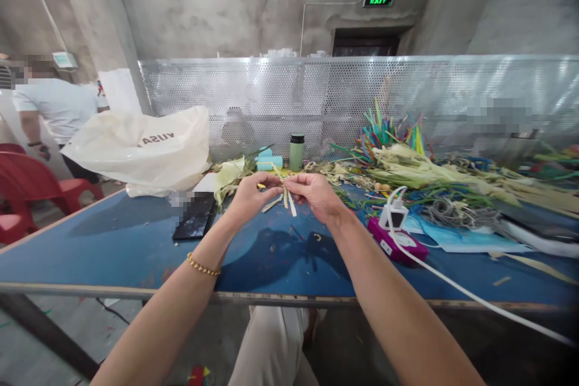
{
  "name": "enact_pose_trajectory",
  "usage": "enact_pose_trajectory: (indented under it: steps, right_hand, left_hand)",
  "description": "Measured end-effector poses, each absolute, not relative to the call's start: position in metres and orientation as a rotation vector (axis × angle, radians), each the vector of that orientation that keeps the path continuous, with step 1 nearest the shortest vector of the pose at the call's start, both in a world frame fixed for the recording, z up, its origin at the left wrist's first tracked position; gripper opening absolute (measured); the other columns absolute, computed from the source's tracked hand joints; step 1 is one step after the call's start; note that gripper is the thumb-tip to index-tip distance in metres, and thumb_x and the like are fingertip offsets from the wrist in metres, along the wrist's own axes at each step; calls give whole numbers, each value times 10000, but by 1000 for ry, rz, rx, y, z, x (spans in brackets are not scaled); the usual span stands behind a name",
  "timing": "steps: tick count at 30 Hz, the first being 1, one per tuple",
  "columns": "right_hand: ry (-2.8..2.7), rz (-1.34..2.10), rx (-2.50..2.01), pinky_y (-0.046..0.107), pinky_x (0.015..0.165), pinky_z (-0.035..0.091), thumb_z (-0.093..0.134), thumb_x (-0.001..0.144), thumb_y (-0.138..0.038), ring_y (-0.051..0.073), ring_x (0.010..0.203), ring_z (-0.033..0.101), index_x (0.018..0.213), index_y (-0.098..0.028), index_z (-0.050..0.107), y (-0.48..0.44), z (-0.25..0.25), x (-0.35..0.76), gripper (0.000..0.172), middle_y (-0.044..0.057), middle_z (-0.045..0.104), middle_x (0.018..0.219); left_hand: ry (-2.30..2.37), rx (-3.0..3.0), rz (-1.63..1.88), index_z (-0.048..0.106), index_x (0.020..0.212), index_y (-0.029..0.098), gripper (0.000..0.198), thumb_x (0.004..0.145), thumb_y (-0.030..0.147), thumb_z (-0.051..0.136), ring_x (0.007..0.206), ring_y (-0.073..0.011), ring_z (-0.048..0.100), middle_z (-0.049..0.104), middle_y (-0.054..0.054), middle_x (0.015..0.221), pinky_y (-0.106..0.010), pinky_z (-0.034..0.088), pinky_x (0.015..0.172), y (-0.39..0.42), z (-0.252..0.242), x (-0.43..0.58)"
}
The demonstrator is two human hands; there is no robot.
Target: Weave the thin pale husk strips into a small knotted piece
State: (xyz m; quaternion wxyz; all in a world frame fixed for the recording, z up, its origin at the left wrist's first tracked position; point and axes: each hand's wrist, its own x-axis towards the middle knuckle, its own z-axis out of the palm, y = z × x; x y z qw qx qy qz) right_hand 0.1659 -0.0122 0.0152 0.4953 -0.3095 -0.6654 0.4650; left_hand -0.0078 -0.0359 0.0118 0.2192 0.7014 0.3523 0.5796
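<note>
Between my two hands, above the blue table (149,259), is a small bundle of pale corn husk strips (286,200) with loose ends hanging down and apart. My left hand (256,194) pinches it from the left, thumb and fingers near its middle. From the right, my right hand (315,194) closes its fingertips on the same bundle. The exact grip point is partly hidden by the fingers. A gold bead bracelet (202,265) circles my left wrist. Small scraps lie on the table below the hands.
A dark tablet-like device (195,217) and a white plastic bag (149,145) lie left. Behind stands a green bottle (296,154). To the right are husks (407,169), wire coils (452,214) and a magenta power strip (395,244) with a white cable (474,301). One person (58,102) stands far left.
</note>
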Motion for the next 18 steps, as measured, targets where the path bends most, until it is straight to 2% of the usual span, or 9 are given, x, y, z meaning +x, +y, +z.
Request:
enact_pose_trajectory:
  steps: [5, 10, 13, 18]
  right_hand:
    - [-1559, 1247, -739, 218, 443, 286, 789, 594, -374, 53, 448, 391, 668, -128, 633, -15, 17, 164, 301, -38, 520, 514]
    - [-1496, 1350, -713, 219, 438, 302, 806, 582, -367, 51, 426, 391, 677, -131, 627, -15, 18, 164, 311, -48, 509, 497]
    - [-1480, 1351, -725, 225, 441, 311, 811, 577, -379, 54, 427, 398, 693, -128, 636, -12, 16, 164, 327, -41, 522, 506]
    - [-1432, 1379, -720, 219, 440, 307, 826, 552, -374, 53, 431, 389, 675, -131, 620, -12, 15, 164, 341, -57, 488, 486]
  left_hand:
    - [1026, 1905, 1571, 692, 701, 141, 134, 737, 268, 670, 618, -139, 524, 644, -37, 650, -264, 395, 614, -29, 7, -9]
    - [1004, 1776, 1556, 653, 696, 136, 141, 738, 270, 656, 575, -127, 516, 617, -25, 601, -249, 383, 571, -25, 6, -11]
    - [1012, 1768, 1617, 676, 769, 142, 96, 730, 225, 649, 618, -135, 534, 639, -32, 670, -253, 399, 603, -31, 9, -10]
    - [966, 2058, 1670, 703, 906, 180, 180, 734, 169, 651, 771, -153, 580, 682, -57, 902, -264, 418, 716, -41, 13, -3]
